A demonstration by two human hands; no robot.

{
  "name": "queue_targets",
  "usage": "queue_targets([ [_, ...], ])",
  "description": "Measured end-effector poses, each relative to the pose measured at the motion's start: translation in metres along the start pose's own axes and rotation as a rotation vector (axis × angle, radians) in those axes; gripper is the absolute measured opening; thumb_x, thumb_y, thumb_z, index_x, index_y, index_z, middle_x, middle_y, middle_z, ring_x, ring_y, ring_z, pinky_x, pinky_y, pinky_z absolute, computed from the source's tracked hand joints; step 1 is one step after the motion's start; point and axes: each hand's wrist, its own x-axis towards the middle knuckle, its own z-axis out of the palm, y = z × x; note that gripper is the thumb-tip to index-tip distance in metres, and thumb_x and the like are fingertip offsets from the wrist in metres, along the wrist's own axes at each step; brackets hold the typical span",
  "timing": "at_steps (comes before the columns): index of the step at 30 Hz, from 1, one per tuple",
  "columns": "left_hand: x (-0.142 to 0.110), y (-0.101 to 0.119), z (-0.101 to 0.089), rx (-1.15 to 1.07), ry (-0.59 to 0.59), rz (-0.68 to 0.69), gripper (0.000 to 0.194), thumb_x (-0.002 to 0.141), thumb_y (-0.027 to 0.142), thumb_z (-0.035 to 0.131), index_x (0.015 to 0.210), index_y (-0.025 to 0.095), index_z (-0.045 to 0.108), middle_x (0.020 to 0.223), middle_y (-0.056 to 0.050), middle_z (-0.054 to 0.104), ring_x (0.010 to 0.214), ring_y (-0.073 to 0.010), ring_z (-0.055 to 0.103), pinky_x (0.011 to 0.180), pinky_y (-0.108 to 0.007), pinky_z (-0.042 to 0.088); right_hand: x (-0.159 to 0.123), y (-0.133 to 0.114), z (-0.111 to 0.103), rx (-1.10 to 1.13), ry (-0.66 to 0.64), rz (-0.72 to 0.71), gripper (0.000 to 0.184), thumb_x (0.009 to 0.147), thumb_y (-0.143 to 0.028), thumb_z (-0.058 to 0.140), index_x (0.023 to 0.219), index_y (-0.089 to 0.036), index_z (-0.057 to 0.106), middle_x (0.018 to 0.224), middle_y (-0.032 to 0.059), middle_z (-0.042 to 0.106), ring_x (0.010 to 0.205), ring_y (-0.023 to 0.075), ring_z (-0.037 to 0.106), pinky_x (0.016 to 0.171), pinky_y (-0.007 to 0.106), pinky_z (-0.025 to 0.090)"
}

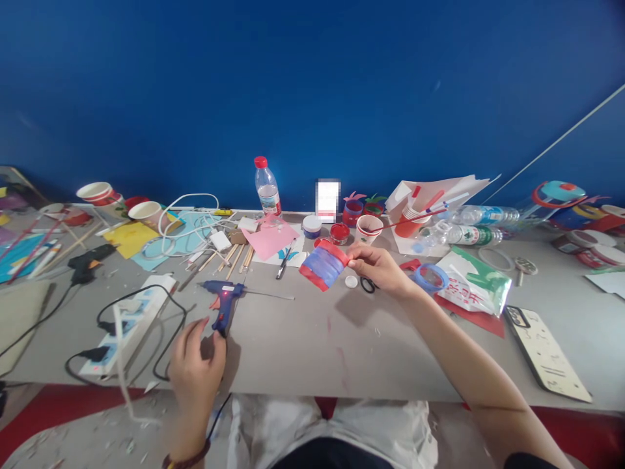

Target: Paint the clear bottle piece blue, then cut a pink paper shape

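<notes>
My right hand pinches the corner of a blue piece with red bands along two opposite edges. It is held tilted above the table, and I cannot make out its material. My left hand has its thumb and fingers apart and curved, close to the handle of a blue glue gun. That glue gun lies on the table with a small red light on its body; whether the fingertips touch it I cannot tell. Below the right hand lie black-handled scissors and a small white disc.
A white power strip with black cables lies left. Behind stand a bottle with a red cap, paint jars and a paper cup with a brush. On the right are blue tape, a plastic packet and a phone.
</notes>
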Motion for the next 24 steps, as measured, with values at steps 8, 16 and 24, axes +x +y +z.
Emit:
queue_targets([
  [8,-0.002,-0.005,0.001,0.033,0.009,0.047,0.036,0.084,0.023,0.063,0.119,0.017,0.063,0.117,-0.014,0.065,0.11,-0.0286,0.062,0.098,-0.04,0.048,-0.015,-0.001,0.006,-0.113,0.088,-0.25,0.019,0.087,-0.04,0.069,0.079,-0.024,0.074,0.083,0.005,0.066,0.074,0.0169,0.061,0.063,0.031,0.049],
  [16,0.001,-0.001,0.0,0.037,0.033,0.076,0.033,0.083,0.021,0.064,0.116,0.016,0.064,0.113,-0.014,0.067,0.107,-0.0282,0.064,0.096,-0.039,0.05,-0.003,0.016,0.009,-0.129,0.193,-0.155,0.018,0.085,-0.041,0.071,0.084,-0.023,0.074,0.085,0.0041,0.065,0.076,0.017,0.058,0.067,0.032,0.046],
  [24,0.001,0.001,-0.001,0.039,0.037,0.056,0.032,0.084,0.022,0.064,0.116,0.017,0.064,0.112,-0.014,0.067,0.106,-0.0284,0.065,0.093,-0.039,0.052,0.013,0.024,0.025,0.706,-0.039,0.329,0.041,0.071,-0.045,0.084,0.074,-0.02,0.053,0.071,-0.0043,0.043,0.058,0.0082,0.036,0.045,0.021,0.023],
])
